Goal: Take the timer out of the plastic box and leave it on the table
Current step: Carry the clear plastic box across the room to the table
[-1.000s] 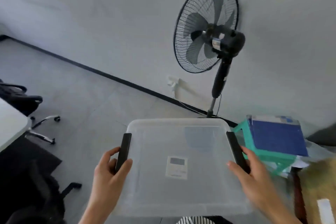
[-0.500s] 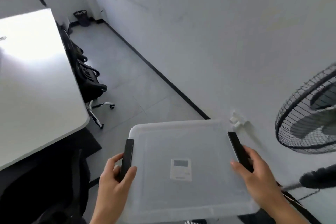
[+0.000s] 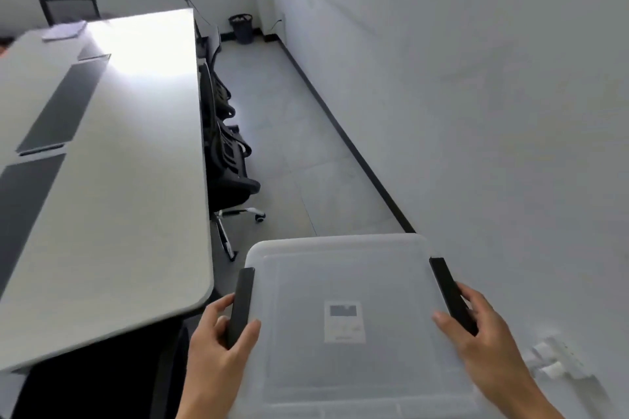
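Observation:
I carry a translucent plastic box [image 3: 340, 258] with its lid on, held in the air in front of me. My left hand [image 3: 218, 347] grips the black latch on the box's left side. My right hand [image 3: 483, 337] grips the black latch on the right side. Through the cloudy lid the white timer [image 3: 344, 321] shows as a small rectangle with a dark display, lying inside near the middle. The long white table [image 3: 112, 180] stretches along my left, its rounded near corner close to the box's left edge.
Black office chairs [image 3: 224, 160] are tucked along the table's right side. A grey floor aisle runs ahead between chairs and the white wall on the right. A bin [image 3: 241, 27] stands at the far end, a wall socket [image 3: 551, 360] low on the right, papers [image 3: 64, 31] on the far table.
The view has swung left with the box: the standing fan and green stool have left the frame, and the white table and chairs have come into view. Both hands keep the same grip.

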